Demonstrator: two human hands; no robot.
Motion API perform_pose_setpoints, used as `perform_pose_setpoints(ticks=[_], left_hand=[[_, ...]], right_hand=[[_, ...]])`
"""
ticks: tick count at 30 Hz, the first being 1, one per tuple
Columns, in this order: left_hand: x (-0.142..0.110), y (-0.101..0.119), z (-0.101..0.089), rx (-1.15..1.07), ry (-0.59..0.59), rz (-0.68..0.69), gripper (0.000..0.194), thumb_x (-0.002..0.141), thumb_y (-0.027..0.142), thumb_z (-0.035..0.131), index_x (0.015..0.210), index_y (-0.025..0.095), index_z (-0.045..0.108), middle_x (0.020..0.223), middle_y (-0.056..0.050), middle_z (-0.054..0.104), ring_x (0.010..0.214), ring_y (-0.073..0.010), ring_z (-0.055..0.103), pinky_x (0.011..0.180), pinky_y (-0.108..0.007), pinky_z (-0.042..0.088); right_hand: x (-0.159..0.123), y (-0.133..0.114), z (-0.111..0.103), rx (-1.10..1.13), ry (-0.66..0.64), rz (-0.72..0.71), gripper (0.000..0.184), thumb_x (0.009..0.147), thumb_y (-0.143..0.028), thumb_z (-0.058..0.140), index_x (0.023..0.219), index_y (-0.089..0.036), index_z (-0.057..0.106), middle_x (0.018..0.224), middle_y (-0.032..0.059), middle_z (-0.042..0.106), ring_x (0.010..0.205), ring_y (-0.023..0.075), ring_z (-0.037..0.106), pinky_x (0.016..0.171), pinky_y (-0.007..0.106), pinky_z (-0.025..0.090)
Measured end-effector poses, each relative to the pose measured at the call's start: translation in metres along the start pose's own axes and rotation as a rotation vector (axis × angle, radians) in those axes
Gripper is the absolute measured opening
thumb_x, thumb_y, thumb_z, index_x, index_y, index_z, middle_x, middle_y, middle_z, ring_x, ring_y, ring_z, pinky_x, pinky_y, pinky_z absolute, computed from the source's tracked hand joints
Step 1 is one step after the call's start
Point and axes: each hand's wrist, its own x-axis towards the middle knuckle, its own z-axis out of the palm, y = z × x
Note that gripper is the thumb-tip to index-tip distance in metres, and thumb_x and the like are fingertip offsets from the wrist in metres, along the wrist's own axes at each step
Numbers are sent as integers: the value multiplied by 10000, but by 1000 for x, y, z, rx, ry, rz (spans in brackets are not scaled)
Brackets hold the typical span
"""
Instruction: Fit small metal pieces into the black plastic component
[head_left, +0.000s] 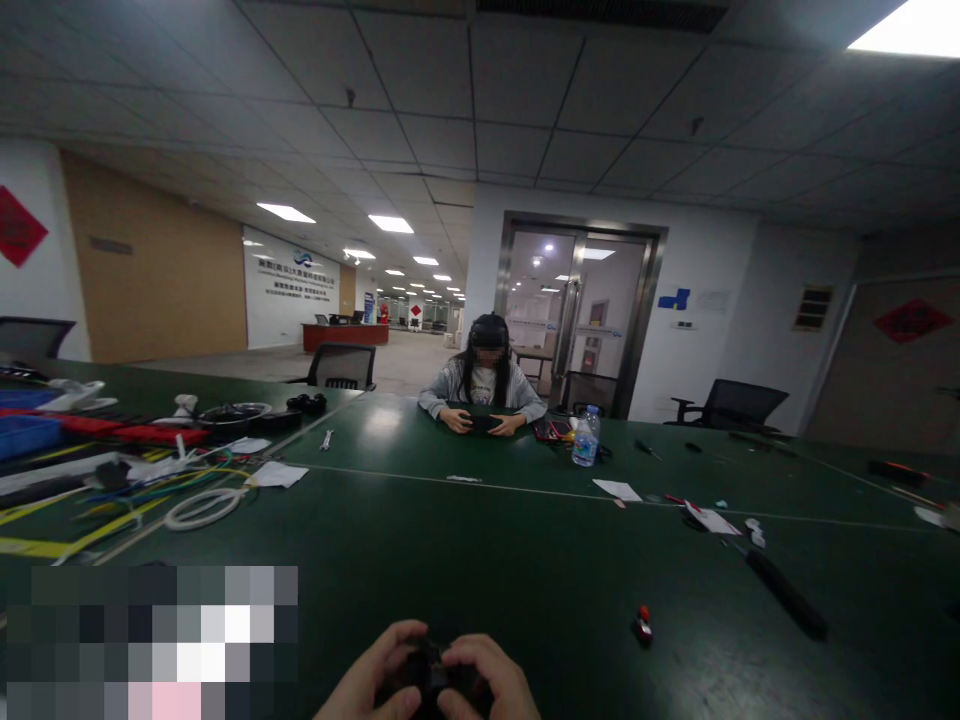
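Note:
My left hand point(369, 678) and my right hand point(496, 680) are close together at the bottom of the head view. Between them they grip a small black object point(433, 675), fingers curled round its two sides and both thumbs on the near side. Its kind cannot be made out, since it is dark and partly covered by the fingers. To the right of my hands, a small red-and-black item point(643, 626) lies on the dark green table point(525, 560).
Across the table, a person point(484, 375) wearing headgear holds a dark object. A water bottle point(586, 437) stands nearby. A black-handled tool point(786, 594) and papers lie to the right. Cables point(202, 508), a wrench point(326, 439) and blue trays point(28, 436) are at left. Blurred blocks hide the lower left.

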Motion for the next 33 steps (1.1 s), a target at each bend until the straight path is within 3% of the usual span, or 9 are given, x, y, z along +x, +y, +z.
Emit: perform_pose_setpoints(ticks=[4,14,20,27,33], left_hand=[[1,4,2,54,-22,-10,635,687,555,611,1197,266,368,1075,-85,625,1044,-307,550,915,-425,349],[-4,21,7,45,25,-24,395,747,368,615,1086,243,456,1018,-44,619,1034,-266,540,897,-391,358],[-3,24,7,20,3,10,368,751,259,610,1088,215,469,1031,-53,622,1019,-257,547,862,-379,367],[-4,34,10,61,54,-11,364,723,159,614,1065,206,499,1036,-41,616,992,-229,549,837,-348,378],[-4,32,9,83,53,-23,359,723,185,621,1058,208,494,1006,-33,618,972,-225,556,835,-346,385]], right_hand=[[-2,-8,1,-1,51,50,257,681,-183,620,928,-250,636,983,34,650,854,209,608,694,266,461],[-3,-16,0,4,40,75,285,693,-175,603,968,-247,620,1002,42,641,845,205,604,693,275,462],[-3,-9,7,-5,139,50,196,694,-267,629,886,-237,654,1013,72,634,904,235,596,726,303,464],[-2,-8,7,-27,150,21,148,703,-301,638,835,-236,659,1027,90,618,1008,270,548,880,392,411],[0,-6,7,69,319,60,295,723,-489,597,834,-223,658,983,89,646,960,264,574,859,363,426]])
